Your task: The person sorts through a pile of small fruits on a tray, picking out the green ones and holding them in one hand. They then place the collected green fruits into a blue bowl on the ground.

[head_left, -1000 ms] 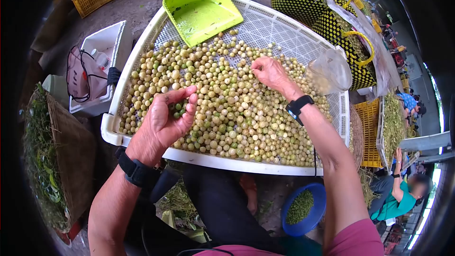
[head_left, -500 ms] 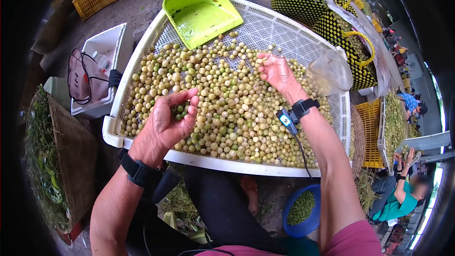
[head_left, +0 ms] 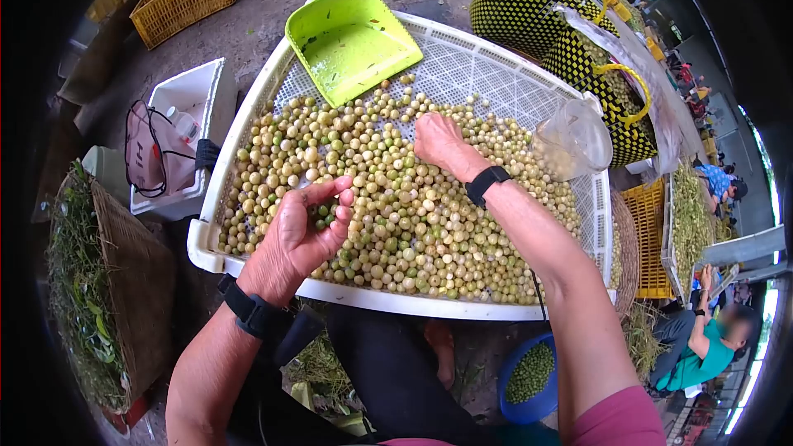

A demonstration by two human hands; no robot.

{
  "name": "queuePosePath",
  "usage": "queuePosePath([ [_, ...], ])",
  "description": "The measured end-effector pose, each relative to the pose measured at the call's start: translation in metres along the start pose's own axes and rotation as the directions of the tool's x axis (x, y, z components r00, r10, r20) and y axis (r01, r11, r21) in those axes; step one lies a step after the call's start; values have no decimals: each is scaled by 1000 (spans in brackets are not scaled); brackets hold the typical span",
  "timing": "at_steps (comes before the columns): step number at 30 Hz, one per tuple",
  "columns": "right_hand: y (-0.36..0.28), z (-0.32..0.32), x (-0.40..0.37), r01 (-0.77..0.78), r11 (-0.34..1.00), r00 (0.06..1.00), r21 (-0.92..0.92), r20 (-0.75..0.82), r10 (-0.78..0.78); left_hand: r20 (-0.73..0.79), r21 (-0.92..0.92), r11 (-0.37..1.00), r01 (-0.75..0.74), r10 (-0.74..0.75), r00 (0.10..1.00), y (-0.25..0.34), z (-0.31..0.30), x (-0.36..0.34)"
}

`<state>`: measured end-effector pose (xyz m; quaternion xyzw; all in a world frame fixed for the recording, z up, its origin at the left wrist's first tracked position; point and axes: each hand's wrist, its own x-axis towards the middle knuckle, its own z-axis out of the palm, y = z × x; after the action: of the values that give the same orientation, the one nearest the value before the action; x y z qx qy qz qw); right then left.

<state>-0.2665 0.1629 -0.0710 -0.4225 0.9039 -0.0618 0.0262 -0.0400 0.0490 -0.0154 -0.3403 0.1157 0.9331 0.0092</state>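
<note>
A white perforated tray (head_left: 483, 311) holds a spread of small round yellow-green fruits (head_left: 405, 223). Over its left part is my left hand (head_left: 301, 231), palm up with fingers and thumb curled inward around several greener fruits (head_left: 324, 213). My right hand (head_left: 439, 142) reaches down among the fruits near the middle of the heap. Its fingers are bunched and their tips hidden, so whatever they pinch does not show. A lime-green dustpan (head_left: 355, 49) lies on the tray's far edge. A clear plastic container (head_left: 578, 140) rests on its right side, on its side.
Black-and-yellow woven bags (head_left: 599, 87) stand beyond the tray's right edge. At left are a white foam box (head_left: 216, 103) and a basket of greenery (head_left: 136, 297). A blue basin (head_left: 541, 405) of green fruits sits below. A person in a green top (head_left: 706, 355) is at right.
My right hand has gone from raised above the fruits down into them, slightly left. My left hand stays curled in nearly the same place over the tray. The view has shifted slightly.
</note>
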Motion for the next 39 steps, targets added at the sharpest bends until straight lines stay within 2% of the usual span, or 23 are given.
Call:
queuePosePath([
  [1,0,0,-1,8,1000,1000,-18,-16,-8,-18,-8,1000,-9,9,1000,0,1,-1],
  [2,5,-4,1,-105,989,992,104,76,97,-34,-14,1000,-17,17,999,0,2,-1],
  [4,14,-43,-12,-113,963,994,246,18,112,-11,-30,1000,-6,6,1000,2,1,-3],
  [5,35,-51,-14,-2,967,964,256,-256,70,0,-43,999,-1,1,1000,4,-1,-4],
  [7,66,-101,-31,32,981,882,189,-467,61,7,-54,998,-18,18,1000,6,-3,-5],
  [9,104,-142,-51,-64,992,760,107,-639,117,29,-75,997,-29,32,999,8,-6,-5],
  [11,135,-167,-73,-212,948,717,236,-622,315,48,-78,996,-35,39,998,10,-7,-4],
  [12,156,-168,-83,-317,948,773,41,-567,283,49,-76,996,-41,45,998,11,-6,-4],
  [14,192,-154,-95,-430,827,867,-363,-421,266,58,-75,997,-31,36,998,11,-5,-6],
  [17,140,-159,-97,-248,932,843,-263,-533,73,72,-97,995,-10,17,997,14,-9,-8],
  [18,130,-151,-91,-21,996,829,-83,-558,-29,80,-95,995,-1,8,997,15,-10,-7],
  [20,92,-116,-80,95,947,863,307,-500,75,75,-102,995,-14,21,997,14,-9,-4],
  [21,88,-99,-67,15,941,953,337,-289,88,64,-95,995,-21,27,998,13,-7,-4],
  [22,86,-81,-53,-68,935,994,349,-61,95,52,-90,995,-31,35,998,11,-5,-4],
  [24,75,-45,-35,-176,926,972,335,-90,217,45,-88,996,-33,37,998,10,-7,-3],
  [27,73,-10,-14,-241,954,920,175,-272,282,50,-84,996,-25,29,998,9,-8,-5],
  [28,73,-9,-7,-320,935,921,155,-182,346,57,-77,997,-29,33,998,8,-9,-5],
  [32,72,-7,2,-358,928,925,107,-93,368,-5,-80,997,-25,24,1000,9,-2,-9],
  [39,72,-9,4,-263,964,943,44,-198,267,-37,-64,997,-34,31,999,6,0,-8],
])
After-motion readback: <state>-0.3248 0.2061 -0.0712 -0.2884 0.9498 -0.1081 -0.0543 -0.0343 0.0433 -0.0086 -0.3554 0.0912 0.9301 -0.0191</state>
